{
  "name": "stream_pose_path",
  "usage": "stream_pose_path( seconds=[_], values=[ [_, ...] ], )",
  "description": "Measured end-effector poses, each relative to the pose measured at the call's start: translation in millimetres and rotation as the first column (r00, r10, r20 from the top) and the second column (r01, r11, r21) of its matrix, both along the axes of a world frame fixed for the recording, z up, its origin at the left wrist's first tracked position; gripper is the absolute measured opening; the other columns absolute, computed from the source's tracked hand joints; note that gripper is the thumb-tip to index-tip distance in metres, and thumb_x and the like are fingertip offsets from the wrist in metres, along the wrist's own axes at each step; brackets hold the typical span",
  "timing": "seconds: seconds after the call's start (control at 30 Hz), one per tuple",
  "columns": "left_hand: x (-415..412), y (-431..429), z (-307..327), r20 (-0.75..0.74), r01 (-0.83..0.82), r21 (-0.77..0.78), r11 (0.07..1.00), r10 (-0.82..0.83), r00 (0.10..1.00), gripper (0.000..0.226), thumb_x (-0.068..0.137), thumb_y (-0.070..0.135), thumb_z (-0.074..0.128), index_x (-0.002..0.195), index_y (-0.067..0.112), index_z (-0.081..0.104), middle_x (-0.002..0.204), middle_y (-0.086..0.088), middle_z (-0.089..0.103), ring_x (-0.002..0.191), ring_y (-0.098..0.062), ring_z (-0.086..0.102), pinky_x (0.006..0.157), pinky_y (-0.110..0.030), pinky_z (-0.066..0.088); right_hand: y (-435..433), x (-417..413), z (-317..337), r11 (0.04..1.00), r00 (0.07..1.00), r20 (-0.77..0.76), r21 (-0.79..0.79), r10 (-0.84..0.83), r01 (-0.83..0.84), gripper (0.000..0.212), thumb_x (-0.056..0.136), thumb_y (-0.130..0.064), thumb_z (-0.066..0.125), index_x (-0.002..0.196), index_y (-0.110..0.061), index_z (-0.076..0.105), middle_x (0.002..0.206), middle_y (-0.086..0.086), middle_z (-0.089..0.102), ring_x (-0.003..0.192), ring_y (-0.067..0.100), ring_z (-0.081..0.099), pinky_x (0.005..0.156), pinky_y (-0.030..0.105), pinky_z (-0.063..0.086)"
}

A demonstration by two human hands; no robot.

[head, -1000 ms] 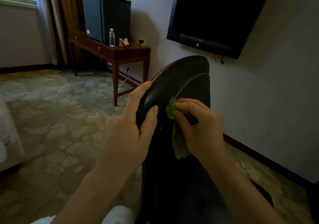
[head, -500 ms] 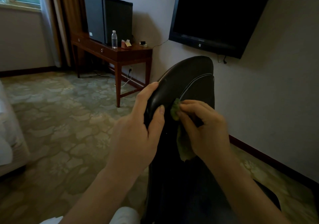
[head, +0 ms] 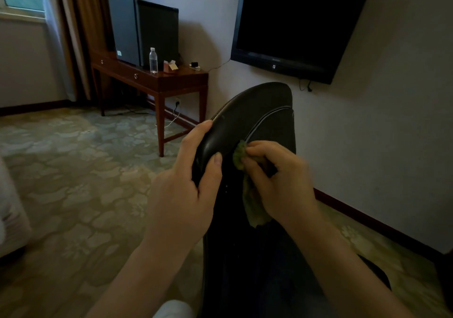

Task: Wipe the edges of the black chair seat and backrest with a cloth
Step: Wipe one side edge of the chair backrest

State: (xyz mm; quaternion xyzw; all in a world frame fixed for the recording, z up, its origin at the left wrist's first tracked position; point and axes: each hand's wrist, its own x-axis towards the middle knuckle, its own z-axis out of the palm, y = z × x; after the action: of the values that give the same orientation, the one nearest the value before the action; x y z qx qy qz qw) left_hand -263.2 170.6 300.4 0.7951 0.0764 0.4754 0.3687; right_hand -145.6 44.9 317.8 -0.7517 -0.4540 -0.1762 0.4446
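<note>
Neither hand shifts since earlier: left hand (head: 181, 195) grips the backrest (head: 255, 114) edge at 12 o'clock; right hand (head: 284, 180) pinches the cloth (head: 239, 156) on its seam. Brace firmly; trace the seam.

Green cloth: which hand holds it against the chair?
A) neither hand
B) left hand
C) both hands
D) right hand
D: the right hand pinches the green cloth against the backrest, while the left hand only grips the backrest's edge.

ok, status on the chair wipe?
Left hand grips backrest edge. Right hand pinches green cloth against backrest seam. Nothing in the way.
</note>
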Motion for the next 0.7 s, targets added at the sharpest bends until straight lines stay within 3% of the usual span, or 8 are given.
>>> stream_pose_path(
  seconds=[0.1, 0.2, 0.4, 0.7],
  values=[
    [0.6, 0.7, 0.1, 0.001, 0.005, 0.009, 1.0, -0.005, 1.0, 0.046, 0.101, 0.039, 0.043, 0.146, 0.032, 0.039, 0.096, 0.018, 0.061, 0.06, -0.014, 0.065, 0.043, -0.031, 0.05, 3.1, 10.9, 5.4, 0.999, 0.997, -0.06, 0.002, -0.038, 0.039, 0.019, 0.09, -0.021, 0.063, 0.103, -0.036, 0.061, 0.099, -0.026, 0.059, 0.098, -0.007, 0.059, 0.086, 0.008, 0.047],
    [1.7, 2.1, -1.3, 0.001, 0.011, 0.013, 1.0, -0.011, 1.0, 0.046, 0.101, 0.042, 0.042, 0.146, 0.034, 0.039, 0.102, 0.019, 0.059, 0.062, -0.015, 0.065, 0.043, -0.031, 0.051, -0.2, 5.1, 4.5, 0.999, 0.999, -0.031, -0.018, -0.028, 0.028, 0.019, 0.09, -0.022, 0.063, 0.105, -0.034, 0.063, 0.103, -0.022, 0.062, 0.1, -0.005, 0.06, 0.088, 0.014, 0.05],
    [4.2, 2.1, -2.4, 0.009, 0.008, 0.01, 1.0, -0.008, 1.0, 0.047, 0.099, 0.047, 0.04, 0.145, 0.036, 0.039, 0.105, 0.023, 0.058, 0.064, -0.014, 0.065, 0.043, -0.031, 0.051, -4.8, -7.8, -1.4, 0.999, 0.999, 0.001, -0.008, 0.047, -0.047, 0.02, 0.088, -0.028, 0.061, 0.107, -0.033, 0.065, 0.111, -0.017, 0.064, 0.105, -0.001, 0.061, 0.09, 0.02, 0.054],
    [3.1, 1.3, -2.3, -0.002, 0.001, 0.01, 1.0, -0.001, 1.0, 0.046, 0.097, 0.047, 0.043, 0.143, 0.043, 0.038, 0.107, 0.03, 0.057, 0.071, -0.011, 0.067, 0.046, -0.027, 0.051, 3.1, 21.0, 5.6, 0.999, 0.998, -0.055, 0.014, -0.033, 0.034, 0.018, 0.089, -0.024, 0.062, 0.105, -0.033, 0.064, 0.103, -0.024, 0.061, 0.1, -0.002, 0.061, 0.09, 0.024, 0.054]
  ],
)
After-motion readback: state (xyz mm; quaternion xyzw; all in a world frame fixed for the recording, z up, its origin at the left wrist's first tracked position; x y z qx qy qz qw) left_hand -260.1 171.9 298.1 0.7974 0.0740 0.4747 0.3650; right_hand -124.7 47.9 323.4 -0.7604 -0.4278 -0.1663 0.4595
